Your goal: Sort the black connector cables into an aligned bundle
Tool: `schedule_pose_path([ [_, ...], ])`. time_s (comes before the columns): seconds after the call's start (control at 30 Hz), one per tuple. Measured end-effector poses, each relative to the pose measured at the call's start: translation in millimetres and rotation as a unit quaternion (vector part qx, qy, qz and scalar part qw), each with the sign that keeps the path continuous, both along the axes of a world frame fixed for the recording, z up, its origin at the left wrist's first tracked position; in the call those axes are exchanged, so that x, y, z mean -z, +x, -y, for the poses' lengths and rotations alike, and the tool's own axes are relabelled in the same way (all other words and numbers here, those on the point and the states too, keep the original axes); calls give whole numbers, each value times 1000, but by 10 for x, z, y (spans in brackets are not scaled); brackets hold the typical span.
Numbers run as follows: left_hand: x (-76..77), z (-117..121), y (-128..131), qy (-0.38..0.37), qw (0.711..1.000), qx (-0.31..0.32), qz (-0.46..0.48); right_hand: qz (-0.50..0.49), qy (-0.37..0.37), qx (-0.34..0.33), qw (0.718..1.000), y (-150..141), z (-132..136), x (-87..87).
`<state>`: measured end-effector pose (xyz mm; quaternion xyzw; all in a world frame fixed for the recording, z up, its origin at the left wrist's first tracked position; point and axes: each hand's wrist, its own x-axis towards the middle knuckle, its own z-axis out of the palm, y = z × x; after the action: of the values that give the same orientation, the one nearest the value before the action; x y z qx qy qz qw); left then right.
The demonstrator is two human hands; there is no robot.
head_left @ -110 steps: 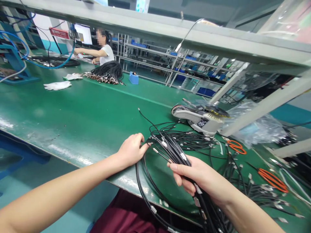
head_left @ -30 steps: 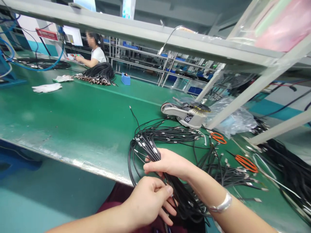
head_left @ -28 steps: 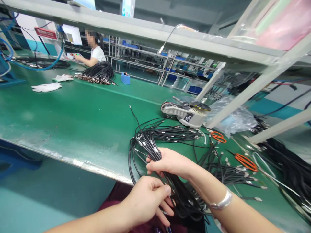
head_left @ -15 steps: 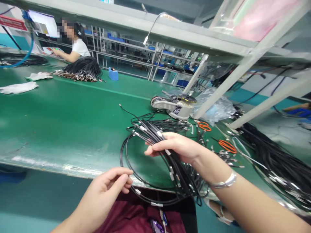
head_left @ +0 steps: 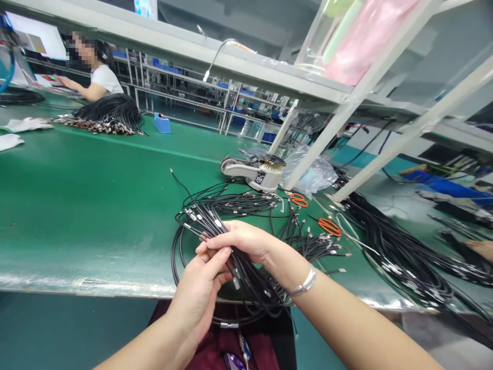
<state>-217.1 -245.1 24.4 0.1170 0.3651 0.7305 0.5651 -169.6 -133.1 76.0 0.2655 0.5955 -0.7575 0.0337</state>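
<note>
A bundle of thin black cables with silver end connectors and white labels hangs in loops over the bench's front edge. My right hand, with a silver bracelet at the wrist, is closed around its upper part. Just below, my left hand is pinched on the same bundle, thumb against the cables and touching the right fingertips; its other fingers are partly hidden. More black cables lie on the green bench behind the hands, and another group with silver ends fans out to the right.
A grey tape dispenser stands behind the cables. Two orange-handled tools lie to the right, near a thick cable pile. Slanted shelf posts rise there. A co-worker sits at far left, beyond white gloves.
My left hand has moved up and right from the loop's lower side and closed on the bundle beside my right hand. The view has shifted right.
</note>
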Motion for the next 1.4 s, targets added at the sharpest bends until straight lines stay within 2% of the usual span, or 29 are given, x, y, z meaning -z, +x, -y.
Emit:
schedule_pose_path([
  [0.13,-13,-34,76,6,999,-30,28,19,2,-11,1000,-2,18,5],
  [0.3,-25,16,186,1,998,24,57,13,29,-14,999,12,18,19],
  [0.37,-17,25,208,8,999,-3,48,4,18,-15,1000,12,11,35],
  [0.47,5,2,197,11,997,-74,30,12,-11,-33,999,7,-3,66],
  [0.53,27,-31,176,12,995,-94,29,20,-20,-37,999,4,-11,84],
  [0.7,66,-75,152,41,993,-77,80,1,-23,-20,1000,4,-14,114],
  [0.83,25,-43,174,56,991,-61,108,-12,-16,-21,1000,-6,-19,136],
  [0.93,25,-28,239,40,992,-31,117,-2,-13,-25,1000,-16,-15,149],
  [1.0,98,-24,307,20,994,-9,105,1,-12,-25,1000,-17,-7,154],
  [1.1,281,52,387,13,999,21,41,-12,-23,-29,999,-5,0,148],
  [1.13,328,117,385,10,999,53,6,-20,-29,-31,999,4,-3,140],
  [1.2,337,304,301,-12,985,133,-107,-32,-45,-36,998,25,-14,115],
  [1.23,287,408,213,-31,970,172,-167,-36,-51,-41,997,36,-21,99],
  [1.27,201,500,95,-50,951,160,-260,-39,-55,-48,997,45,-27,84],
  [1.33,-42,584,-197,-54,938,103,-325,-40,-54,-66,996,53,-33,62],
  [1.4,-289,478,-494,9,855,-15,-518,-31,-35,-76,996,45,-29,54],
])
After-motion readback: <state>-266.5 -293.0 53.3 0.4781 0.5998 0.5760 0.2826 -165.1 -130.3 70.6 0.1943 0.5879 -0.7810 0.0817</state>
